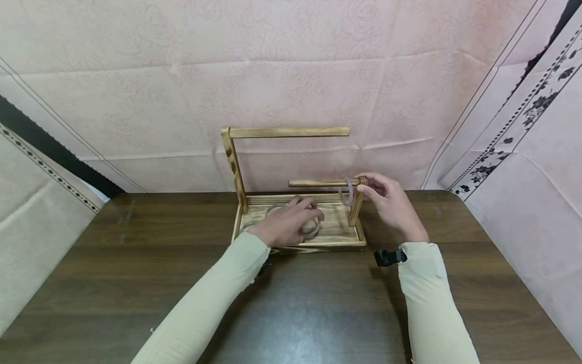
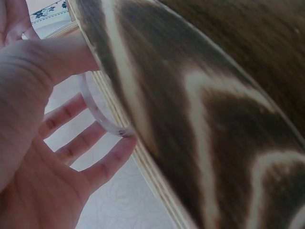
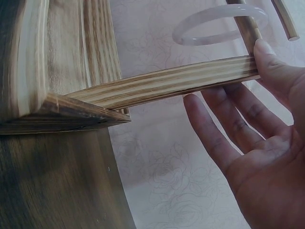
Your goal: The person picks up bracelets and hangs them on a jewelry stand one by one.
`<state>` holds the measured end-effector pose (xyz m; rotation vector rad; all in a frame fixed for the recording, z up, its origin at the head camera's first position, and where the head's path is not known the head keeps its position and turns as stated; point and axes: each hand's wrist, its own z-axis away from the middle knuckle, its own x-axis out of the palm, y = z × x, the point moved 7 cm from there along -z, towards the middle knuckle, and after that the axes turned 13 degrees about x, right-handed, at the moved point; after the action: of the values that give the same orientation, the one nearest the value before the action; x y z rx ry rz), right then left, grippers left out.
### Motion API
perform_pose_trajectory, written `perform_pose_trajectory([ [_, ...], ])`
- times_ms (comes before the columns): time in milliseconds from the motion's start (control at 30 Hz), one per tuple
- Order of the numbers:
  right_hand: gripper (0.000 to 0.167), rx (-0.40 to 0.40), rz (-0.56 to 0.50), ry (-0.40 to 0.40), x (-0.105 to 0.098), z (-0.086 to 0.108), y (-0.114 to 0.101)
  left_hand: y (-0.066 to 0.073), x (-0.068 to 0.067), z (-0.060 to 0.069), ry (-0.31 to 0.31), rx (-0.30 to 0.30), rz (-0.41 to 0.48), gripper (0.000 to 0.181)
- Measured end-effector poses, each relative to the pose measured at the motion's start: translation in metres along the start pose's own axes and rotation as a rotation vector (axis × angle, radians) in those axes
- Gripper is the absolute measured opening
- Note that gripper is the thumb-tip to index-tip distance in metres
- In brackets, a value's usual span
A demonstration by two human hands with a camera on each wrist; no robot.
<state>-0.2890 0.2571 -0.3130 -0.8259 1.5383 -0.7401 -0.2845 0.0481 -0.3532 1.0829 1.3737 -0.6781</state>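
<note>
A wooden stand has a shallow tray base (image 1: 336, 230), a tall left post with an upper bar (image 1: 288, 132), and a short right post (image 1: 356, 210) with a lower bar (image 1: 318, 183). My left hand (image 1: 288, 222) reaches down into the tray, its thumb and fingers about a pale translucent bangle (image 2: 97, 114). More bangles lie in the tray, partly hidden by this hand. At the short post's top, my right hand (image 1: 388, 199) grips the wood between thumb and fingers. A pale lilac bangle (image 3: 205, 41) hangs on the lower bar, close to that post.
The stand sits at the far edge of a dark wooden table (image 1: 182, 283). A pale rose-patterned cloth (image 1: 273, 91) hangs behind it. Light cloths with dark floral borders flank the table. A black strap device (image 1: 386, 257) is on my right wrist.
</note>
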Motion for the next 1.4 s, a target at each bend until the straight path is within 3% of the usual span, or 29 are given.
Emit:
perform_pose_trajectory([
  [267, 0.031, 0.009, 0.009, -0.007, 0.000, -0.001, 0.000, -0.003, -0.003, 0.003, -0.002, -0.007, -0.024, 0.065],
  [733, 0.033, 0.023, 0.013, -0.009, 0.000, 0.000, 0.001, 0.002, -0.009, 0.001, 0.062, 0.002, -0.101, 0.063],
  [1400, 0.032, 0.012, 0.013, -0.007, -0.001, 0.000, 0.001, 0.000, -0.013, 0.007, 0.202, -0.058, -0.067, 0.053],
])
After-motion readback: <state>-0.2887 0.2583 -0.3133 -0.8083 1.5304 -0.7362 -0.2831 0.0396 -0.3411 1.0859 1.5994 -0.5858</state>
